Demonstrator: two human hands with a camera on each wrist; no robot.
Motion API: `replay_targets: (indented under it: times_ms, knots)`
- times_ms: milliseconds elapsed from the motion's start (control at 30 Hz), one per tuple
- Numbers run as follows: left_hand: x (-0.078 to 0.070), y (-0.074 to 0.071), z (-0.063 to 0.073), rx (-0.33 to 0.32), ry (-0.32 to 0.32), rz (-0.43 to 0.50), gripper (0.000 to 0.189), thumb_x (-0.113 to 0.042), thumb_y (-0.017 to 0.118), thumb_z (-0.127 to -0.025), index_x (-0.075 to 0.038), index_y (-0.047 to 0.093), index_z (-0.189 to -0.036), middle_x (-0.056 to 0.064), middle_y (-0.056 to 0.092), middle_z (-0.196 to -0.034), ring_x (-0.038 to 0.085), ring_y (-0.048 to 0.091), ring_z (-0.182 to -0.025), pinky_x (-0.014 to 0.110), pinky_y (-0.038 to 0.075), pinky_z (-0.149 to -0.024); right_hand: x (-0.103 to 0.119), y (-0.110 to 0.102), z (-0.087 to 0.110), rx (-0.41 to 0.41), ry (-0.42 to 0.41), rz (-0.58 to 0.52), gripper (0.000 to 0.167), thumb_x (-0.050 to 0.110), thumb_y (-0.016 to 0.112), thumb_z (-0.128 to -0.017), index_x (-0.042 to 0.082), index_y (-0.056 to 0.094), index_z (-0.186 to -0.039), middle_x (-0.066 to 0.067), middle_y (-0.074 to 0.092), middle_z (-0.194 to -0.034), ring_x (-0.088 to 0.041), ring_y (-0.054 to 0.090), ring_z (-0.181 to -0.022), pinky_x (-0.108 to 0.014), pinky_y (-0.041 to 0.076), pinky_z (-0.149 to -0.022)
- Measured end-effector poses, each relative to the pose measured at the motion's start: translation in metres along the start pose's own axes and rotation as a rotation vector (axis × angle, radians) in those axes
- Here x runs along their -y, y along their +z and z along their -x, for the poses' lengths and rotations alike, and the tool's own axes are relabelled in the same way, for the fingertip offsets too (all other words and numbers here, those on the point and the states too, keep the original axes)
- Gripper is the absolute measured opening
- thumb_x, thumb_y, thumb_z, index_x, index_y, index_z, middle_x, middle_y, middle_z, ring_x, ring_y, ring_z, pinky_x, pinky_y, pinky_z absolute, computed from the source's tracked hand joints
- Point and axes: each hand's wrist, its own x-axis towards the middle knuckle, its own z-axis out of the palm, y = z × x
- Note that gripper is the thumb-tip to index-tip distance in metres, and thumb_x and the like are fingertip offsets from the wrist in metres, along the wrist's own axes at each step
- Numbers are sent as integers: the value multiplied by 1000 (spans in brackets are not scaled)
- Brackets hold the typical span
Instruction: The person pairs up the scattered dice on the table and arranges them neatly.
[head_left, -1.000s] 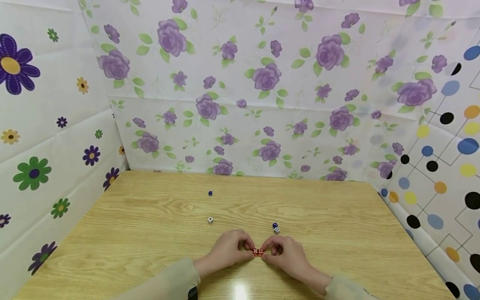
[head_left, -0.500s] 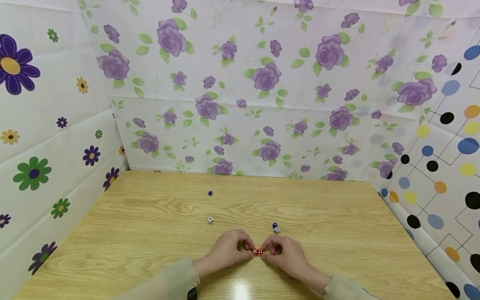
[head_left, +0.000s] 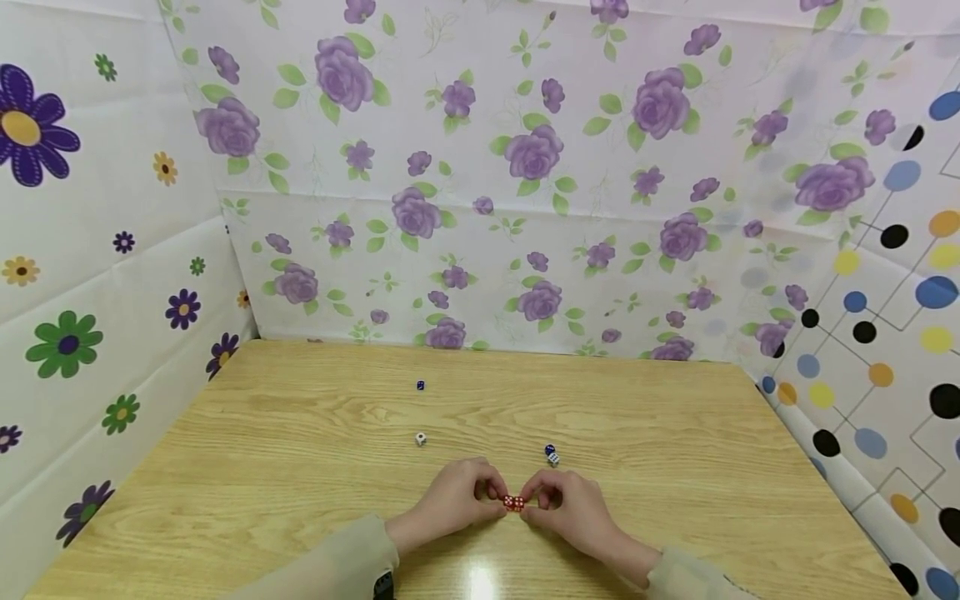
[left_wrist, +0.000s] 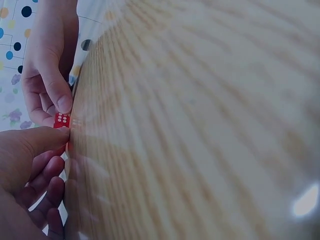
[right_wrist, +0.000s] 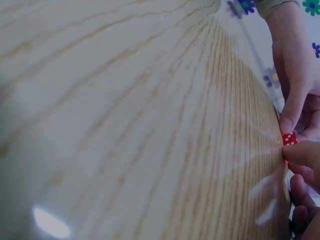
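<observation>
Two small dice, the left red die (head_left: 508,502) and the right red die (head_left: 519,503), sat side by side, bright red cubes with white pips and no visible gap between them. They were toward the near edge of the wooden table (head_left: 300,433), about midway between its left and right edges; whether they rested on the surface could not be told. The left hand (head_left: 453,500) pinched the left die, thumb and forefinger only a die's breadth apart, its other fingers bent. The right hand (head_left: 573,507) pinched the right die just as narrowly. Closer to the far edge lay a blue die (head_left: 421,385), with a white die (head_left: 421,438) nearer.
</observation>
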Motion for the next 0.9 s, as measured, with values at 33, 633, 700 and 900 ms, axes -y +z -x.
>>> replay_targets:
  times_ms: [33,633,700,900]
  knots:
    - [0,0,0,2,-3,-1,11,-16,82,-79,-16,74,-85,-4,65,-80,0,51,-67,14,42,-61,0,0,0,0,-2,2,12,31,81,-81,31,71,-88,14,59,-71,2,48,-62,-20,35,-63]
    - [2,-3,-1,19,1,46,10,-14,82,-80,-14,74,-86,-1,65,-80,2,52,-69,15,43,-63,1,2,-2,21,-7,13,11,30,79,-83,31,70,-89,14,58,-72,2,47,-62,-19,36,-61]
    - [2,-3,-1,19,-2,50,10,-14,82,-80,-14,74,-86,-1,65,-80,2,52,-69,15,43,-63,1,1,-2,28,-11,8,11,31,79,-83,31,70,-89,13,58,-73,1,46,-62,-19,36,-61]
    - [3,-3,-1,21,-9,49,10,-14,82,-79,-14,74,-86,-2,64,-80,2,52,-70,15,43,-64,-1,1,-3,46,-9,-1,11,31,79,-83,32,69,-90,14,57,-73,2,47,-63,-19,37,-62]
